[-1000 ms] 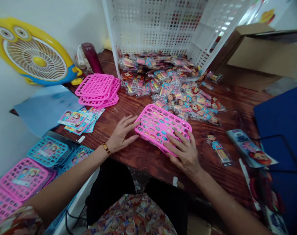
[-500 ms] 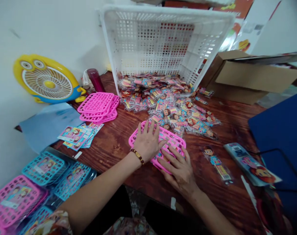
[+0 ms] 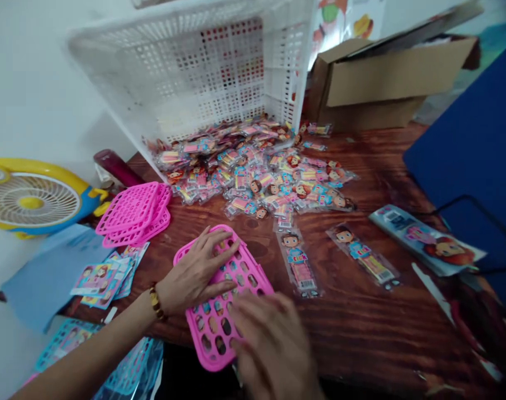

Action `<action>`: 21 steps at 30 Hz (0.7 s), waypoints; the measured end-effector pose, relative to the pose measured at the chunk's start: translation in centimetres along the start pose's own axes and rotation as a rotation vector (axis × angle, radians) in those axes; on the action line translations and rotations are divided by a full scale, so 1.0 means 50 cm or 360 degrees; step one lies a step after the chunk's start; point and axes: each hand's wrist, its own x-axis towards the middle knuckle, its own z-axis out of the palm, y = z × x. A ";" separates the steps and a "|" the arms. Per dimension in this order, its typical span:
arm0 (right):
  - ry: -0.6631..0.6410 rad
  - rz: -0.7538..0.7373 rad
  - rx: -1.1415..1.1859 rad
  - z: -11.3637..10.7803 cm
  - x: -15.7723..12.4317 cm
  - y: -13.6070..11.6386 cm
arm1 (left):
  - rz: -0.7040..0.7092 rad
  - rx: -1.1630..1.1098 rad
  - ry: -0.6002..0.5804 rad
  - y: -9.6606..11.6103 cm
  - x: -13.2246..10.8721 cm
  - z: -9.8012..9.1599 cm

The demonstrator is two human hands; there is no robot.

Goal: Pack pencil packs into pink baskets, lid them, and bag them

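Note:
A pink perforated plastic basket (image 3: 214, 333) lies at the table's front edge, colourful items showing through its holes. My left hand (image 3: 196, 272), with a beaded bracelet at the wrist, rests on its upper left part, fingers spread. At the basket's lower right edge is my right hand (image 3: 273, 344), blurred by motion, its fingertips over the rim. Two bagged doll-shaped stick packets, one upright (image 3: 298, 264) and one slanted (image 3: 363, 255), lie to the right. Behind them, a heap of similar packets (image 3: 253, 178) spills from a tipped white crate (image 3: 131, 83).
Pink lids (image 3: 131, 214) and printed cards (image 3: 105, 280) lie at left, near a yellow fan (image 3: 31, 200) and a dark red bottle (image 3: 117, 166). Blue baskets (image 3: 128, 366) sit lower left. An open cardboard box (image 3: 386, 83), a blue panel (image 3: 469, 144) and a flat printed pack (image 3: 427, 239) are at right.
The view has shifted right. The pink basket has turned steeper and moved towards the table's front edge. A second doll packet now lies separately beside the slanted one.

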 end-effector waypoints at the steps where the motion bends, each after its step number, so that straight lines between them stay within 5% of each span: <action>1: 0.0033 0.0143 0.0019 -0.020 0.013 0.028 | 0.0000 0.0003 -0.0026 0.001 0.002 0.000; 6: -0.0296 0.0718 0.0749 -0.032 0.044 0.130 | -0.0004 -0.0036 -0.0004 0.005 0.008 0.002; 14: -0.0411 0.0740 0.1113 -0.012 0.059 0.131 | -0.0043 -0.0185 0.0053 0.007 -0.005 0.000; 21: -0.0398 0.0985 0.1180 -0.009 0.054 0.144 | -0.0009 -0.0148 -0.0031 0.004 0.004 -0.004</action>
